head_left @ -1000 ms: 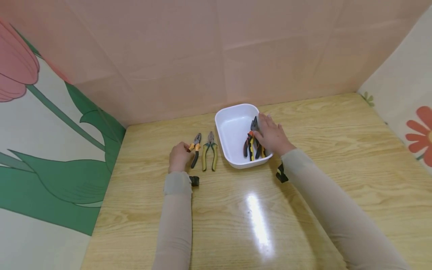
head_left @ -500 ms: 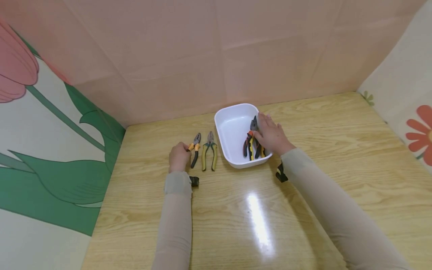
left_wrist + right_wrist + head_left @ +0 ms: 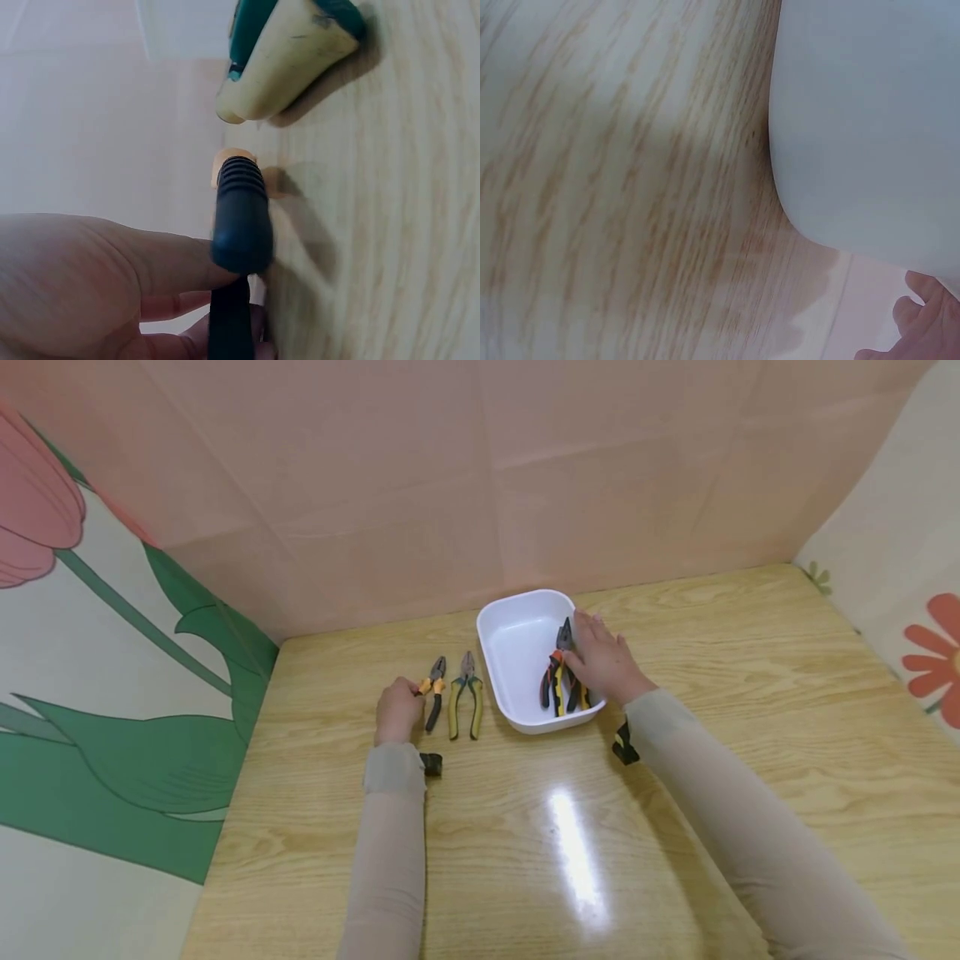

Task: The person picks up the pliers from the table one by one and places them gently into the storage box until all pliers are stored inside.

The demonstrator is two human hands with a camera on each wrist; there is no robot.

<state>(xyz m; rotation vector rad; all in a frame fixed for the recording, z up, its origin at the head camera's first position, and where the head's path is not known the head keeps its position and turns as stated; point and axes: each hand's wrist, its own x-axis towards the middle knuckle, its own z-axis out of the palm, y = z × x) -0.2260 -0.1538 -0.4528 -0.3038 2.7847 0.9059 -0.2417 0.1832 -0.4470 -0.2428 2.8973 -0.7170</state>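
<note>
My left hand [image 3: 397,712] pinches one handle of the orange-and-black pliers [image 3: 438,668], which lie on the table with their jaws pointing away from me. The left wrist view has thumb and fingers at a black handle [image 3: 241,225]. Just right of them are yellow-and-green pliers [image 3: 468,668], handles spread. Over the right rim of the white plastic tray [image 3: 486,647] rests my right hand [image 3: 609,664], its fingers outside and its thumb on the inner side. Several pliers [image 3: 558,685] with black, red and yellow handles lie inside the tray, partly hidden by that hand.
The wood-grain table [image 3: 495,843] meets a pink-beige backdrop [image 3: 390,527] right behind the tray. Flower-printed panels [image 3: 127,718] stand at the left and right. Black wrist straps [image 3: 626,747] show at both cuffs.
The orange-and-black pliers shift very slightly under my left hand. The right hand, the tray and the yellow-and-green pliers stay where they were.
</note>
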